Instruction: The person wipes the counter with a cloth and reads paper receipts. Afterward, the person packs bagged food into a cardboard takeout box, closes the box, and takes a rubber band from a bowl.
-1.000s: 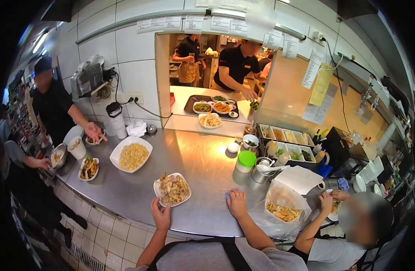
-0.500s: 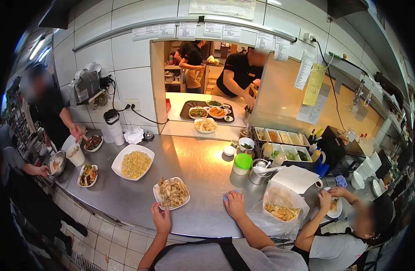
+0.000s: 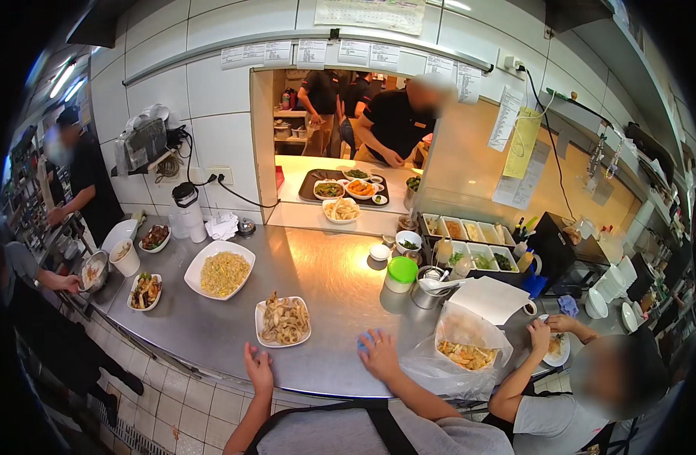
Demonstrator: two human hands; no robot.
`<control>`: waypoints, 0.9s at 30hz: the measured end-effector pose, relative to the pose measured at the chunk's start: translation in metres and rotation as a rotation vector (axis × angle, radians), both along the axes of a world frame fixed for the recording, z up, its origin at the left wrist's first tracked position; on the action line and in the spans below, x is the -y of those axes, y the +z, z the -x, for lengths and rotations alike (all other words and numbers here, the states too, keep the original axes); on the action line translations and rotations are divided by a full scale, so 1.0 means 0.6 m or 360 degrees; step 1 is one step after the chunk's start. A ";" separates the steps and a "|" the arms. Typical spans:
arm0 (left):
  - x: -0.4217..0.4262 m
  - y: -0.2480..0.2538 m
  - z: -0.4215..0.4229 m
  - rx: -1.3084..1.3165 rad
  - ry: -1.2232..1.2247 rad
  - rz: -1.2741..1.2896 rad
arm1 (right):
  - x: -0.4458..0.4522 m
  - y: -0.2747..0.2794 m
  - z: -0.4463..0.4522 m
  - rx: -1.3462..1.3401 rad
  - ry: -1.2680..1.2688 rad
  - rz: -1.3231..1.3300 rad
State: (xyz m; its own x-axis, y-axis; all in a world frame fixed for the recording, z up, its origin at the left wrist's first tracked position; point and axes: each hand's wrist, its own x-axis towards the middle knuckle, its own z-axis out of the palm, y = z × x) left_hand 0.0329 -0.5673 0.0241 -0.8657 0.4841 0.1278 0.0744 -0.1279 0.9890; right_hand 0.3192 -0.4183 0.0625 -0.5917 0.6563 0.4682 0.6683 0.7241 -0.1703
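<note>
My left hand (image 3: 258, 368) is off the table's front edge, fingers apart and holding nothing. Just beyond it, a square white dish (image 3: 261, 336) holds a heap of pale fried pieces (image 3: 284, 318); a small gap separates hand and dish. My right hand (image 3: 378, 356) presses down on a blue cloth (image 3: 362, 343) on the steel counter, right of the dish. Most of the cloth is hidden under the palm and fingers. Farther left stands a larger white plate of fried rice (image 3: 224, 273).
Right of my right hand lies a clear plastic bag around a food box (image 3: 467, 354). A green-lidded tub (image 3: 402, 273) and a metal pot (image 3: 426, 296) stand behind. A co-worker (image 3: 590, 379) handles a plate at right. A loaded tray (image 3: 311, 186) sits in the hatch.
My left hand has let go of the fried-food dish and drawn back toward me. My right hand has slid left with the blue cloth. At left, a co-worker has turned away from the counter.
</note>
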 end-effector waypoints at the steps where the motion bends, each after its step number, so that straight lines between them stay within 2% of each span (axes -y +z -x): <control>1: 0.012 -0.012 -0.005 0.0092 -0.0182 0.0060 | 0.015 -0.003 0.001 0.0000 0.0138 0.0073; 3: 0.045 -0.033 -0.013 0.0278 -0.0539 0.0193 | 0.047 -0.015 0.004 0.0003 0.0420 0.0229; 6: 0.061 -0.011 -0.064 0.0364 -0.1097 0.0191 | 0.082 -0.022 0.031 -0.0193 0.0907 0.0805; 9: 0.060 0.057 -0.126 0.0021 -0.1339 0.0104 | 0.130 0.009 0.066 -0.0717 0.1013 0.1382; 12: 0.063 0.117 -0.154 0.0724 -0.1515 0.0073 | 0.139 0.062 0.072 -0.0933 0.1195 0.1383; 15: 0.068 0.094 -0.124 0.0450 -0.1619 0.0442 | 0.128 0.073 0.059 -0.0862 0.1047 0.1425; 16: 0.075 0.094 -0.123 0.0337 -0.1511 0.0537 | 0.124 0.069 0.053 -0.0799 0.0963 0.1425; 19: 0.093 0.112 -0.107 0.0288 -0.1411 0.0717 | 0.115 0.038 0.038 -0.1288 0.0811 0.2207; 22: 0.105 0.105 -0.102 0.0316 -0.1286 0.0480 | 0.110 0.020 0.026 -0.1777 0.0923 0.2820; 23: 0.108 0.094 -0.098 0.0316 -0.1251 0.0402 | 0.106 0.015 0.020 -0.1739 0.0927 0.2785; 26: 0.121 0.054 -0.075 -0.0192 -0.1109 0.0304 | 0.096 0.004 0.006 -0.1530 0.0971 0.2656; 27: 0.125 0.067 -0.076 -0.0096 -0.1172 0.0380 | 0.096 0.003 0.004 -0.1395 0.1005 0.2600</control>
